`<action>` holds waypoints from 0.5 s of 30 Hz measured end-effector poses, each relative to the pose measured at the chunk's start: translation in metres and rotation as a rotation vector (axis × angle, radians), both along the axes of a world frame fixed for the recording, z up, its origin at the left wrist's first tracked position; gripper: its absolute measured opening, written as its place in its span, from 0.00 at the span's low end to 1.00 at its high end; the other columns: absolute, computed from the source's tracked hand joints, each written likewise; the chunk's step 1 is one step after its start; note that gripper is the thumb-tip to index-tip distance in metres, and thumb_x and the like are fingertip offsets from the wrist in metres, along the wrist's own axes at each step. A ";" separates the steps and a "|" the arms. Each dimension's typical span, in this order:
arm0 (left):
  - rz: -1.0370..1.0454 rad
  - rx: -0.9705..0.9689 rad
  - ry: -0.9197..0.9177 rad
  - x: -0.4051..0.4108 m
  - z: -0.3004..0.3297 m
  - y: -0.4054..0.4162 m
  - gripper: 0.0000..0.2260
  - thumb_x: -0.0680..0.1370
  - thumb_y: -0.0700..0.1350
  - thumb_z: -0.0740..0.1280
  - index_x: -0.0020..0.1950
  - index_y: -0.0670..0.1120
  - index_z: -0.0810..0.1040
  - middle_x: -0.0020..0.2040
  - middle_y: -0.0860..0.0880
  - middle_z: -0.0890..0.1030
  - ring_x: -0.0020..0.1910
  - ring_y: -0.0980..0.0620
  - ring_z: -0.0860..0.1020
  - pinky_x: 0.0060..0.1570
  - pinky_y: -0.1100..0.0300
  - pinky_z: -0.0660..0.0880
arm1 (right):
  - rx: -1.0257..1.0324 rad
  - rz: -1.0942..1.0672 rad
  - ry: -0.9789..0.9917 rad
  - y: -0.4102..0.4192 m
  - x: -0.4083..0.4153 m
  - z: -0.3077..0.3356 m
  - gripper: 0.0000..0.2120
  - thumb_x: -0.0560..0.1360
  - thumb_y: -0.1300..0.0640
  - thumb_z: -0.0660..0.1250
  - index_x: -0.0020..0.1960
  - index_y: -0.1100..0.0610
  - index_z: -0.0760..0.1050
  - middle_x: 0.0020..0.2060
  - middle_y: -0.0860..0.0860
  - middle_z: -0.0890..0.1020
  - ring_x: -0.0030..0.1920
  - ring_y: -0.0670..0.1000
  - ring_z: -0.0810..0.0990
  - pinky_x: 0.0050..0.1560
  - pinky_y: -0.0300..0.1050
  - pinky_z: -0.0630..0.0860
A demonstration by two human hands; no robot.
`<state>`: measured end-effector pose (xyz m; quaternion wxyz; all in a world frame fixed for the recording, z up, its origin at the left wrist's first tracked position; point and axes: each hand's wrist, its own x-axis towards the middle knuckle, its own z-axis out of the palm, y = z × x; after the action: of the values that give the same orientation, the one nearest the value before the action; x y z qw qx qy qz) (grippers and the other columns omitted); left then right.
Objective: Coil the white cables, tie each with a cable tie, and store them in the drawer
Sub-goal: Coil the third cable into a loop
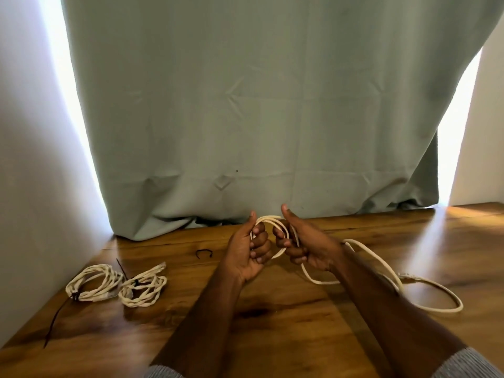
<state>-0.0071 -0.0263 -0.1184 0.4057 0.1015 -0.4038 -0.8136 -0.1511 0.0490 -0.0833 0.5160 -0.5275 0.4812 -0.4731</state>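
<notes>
Both hands hold a partly wound white cable [274, 220] above the middle of the wooden table [272, 323]. My left hand [249, 251] curls its fingers round the left side of the small loops. My right hand [304, 242] grips the right side, thumb raised. The cable's loose tail [433, 306] trails off to the right over the table and ends in a plug [407, 276]. Two coiled white cables lie at the left, one [92, 286] beside the other [143, 290], each bound with a black cable tie. No drawer is in view.
A loose black cable tie [204, 253] lies bent on the table left of my hands. A long black tie tail [54, 323] sticks out near the left table edge. A grey-green curtain [259, 118] hangs behind the table, and a white wall [32, 186] closes the left side.
</notes>
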 end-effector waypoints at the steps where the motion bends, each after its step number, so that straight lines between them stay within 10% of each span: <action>1: 0.016 0.004 -0.014 0.000 0.000 -0.001 0.21 0.81 0.57 0.59 0.32 0.48 0.66 0.19 0.53 0.59 0.15 0.57 0.57 0.18 0.68 0.53 | -0.035 -0.065 0.045 -0.001 0.000 -0.001 0.27 0.79 0.33 0.55 0.41 0.55 0.74 0.30 0.51 0.70 0.24 0.47 0.55 0.27 0.40 0.52; 15: -0.177 0.012 0.084 0.009 0.004 0.004 0.13 0.81 0.44 0.54 0.40 0.44 0.71 0.26 0.53 0.62 0.19 0.58 0.60 0.22 0.63 0.54 | -0.307 -0.298 0.035 0.000 -0.003 -0.005 0.18 0.84 0.50 0.59 0.45 0.59 0.81 0.31 0.60 0.73 0.24 0.48 0.63 0.27 0.38 0.59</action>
<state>0.0017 -0.0227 -0.1144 0.3481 0.0335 -0.3888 -0.8524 -0.1546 0.0491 -0.0879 0.3455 -0.5308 0.4851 -0.6029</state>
